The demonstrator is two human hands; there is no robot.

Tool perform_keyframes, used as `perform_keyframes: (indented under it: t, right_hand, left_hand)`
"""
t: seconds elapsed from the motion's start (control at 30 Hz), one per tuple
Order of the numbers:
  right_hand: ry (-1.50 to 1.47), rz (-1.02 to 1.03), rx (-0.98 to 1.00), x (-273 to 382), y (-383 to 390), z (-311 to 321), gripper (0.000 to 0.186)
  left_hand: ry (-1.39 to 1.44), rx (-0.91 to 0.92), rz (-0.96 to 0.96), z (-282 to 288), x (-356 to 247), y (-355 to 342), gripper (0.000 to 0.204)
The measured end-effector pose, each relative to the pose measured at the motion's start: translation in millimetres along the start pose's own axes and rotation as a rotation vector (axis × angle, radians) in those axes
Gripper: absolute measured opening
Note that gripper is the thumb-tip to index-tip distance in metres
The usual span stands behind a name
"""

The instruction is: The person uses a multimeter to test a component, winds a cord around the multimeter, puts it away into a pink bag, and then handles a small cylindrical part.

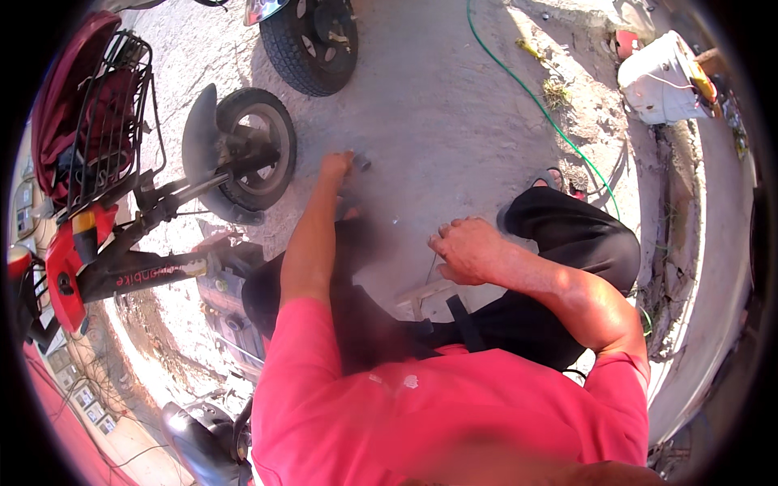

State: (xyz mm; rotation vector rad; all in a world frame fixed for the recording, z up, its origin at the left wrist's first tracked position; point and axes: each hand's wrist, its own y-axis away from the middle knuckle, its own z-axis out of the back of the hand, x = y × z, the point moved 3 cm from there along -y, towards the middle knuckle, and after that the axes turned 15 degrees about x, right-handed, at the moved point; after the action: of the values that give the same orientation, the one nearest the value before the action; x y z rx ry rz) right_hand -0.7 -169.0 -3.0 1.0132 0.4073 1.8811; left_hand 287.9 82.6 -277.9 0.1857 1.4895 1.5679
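Observation:
My left hand (337,164) reaches out low over the dusty ground, its fingers closed. A small dark cylindrical piece (361,163) shows right at those fingertips; its exact kind is too small to tell. My right hand (470,249) is in front of my right knee with its fingers curled inward. What lies inside that curl, if anything, is hidden; a thin line runs down just below the fingers. Between my legs, under the right hand, sits a pale wooden frame (421,298), partly covered by my dark trousers (567,243).
Left of me stands a red-and-black bike with a front wheel (279,154) and a wire basket (121,105). Another wheel (312,49) is at the top. A green hose (535,101) crosses the ground on the right, short of a white bucket (660,81).

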Motion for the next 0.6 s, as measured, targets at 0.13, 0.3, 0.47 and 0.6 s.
perform_keyframes:
  t: [0.13,0.3,0.47,0.6]
  right_hand:
    - [-0.052,-0.018,0.046,-1.5,4.1,2.5,0.041]
    - [-0.09,-0.015,0.066,-6.0,-5.4,3.2,0.043]
    - [-0.151,-0.051,0.043,-10.4,-4.7,4.5,0.041]
    - [-0.09,-0.046,0.014,-18.0,-7.8,25.9,0.038]
  left_hand:
    - [-0.107,-0.155,0.074,-31.7,49.7,-64.8,0.051]
    - [-0.04,-0.24,0.013,-49.2,52.6,-84.1,0.055]
    - [-0.17,-0.138,0.013,-62.5,26.0,-68.3,0.059]
    - [-0.105,-0.064,-0.3,-64.1,14.9,-51.9,0.059]
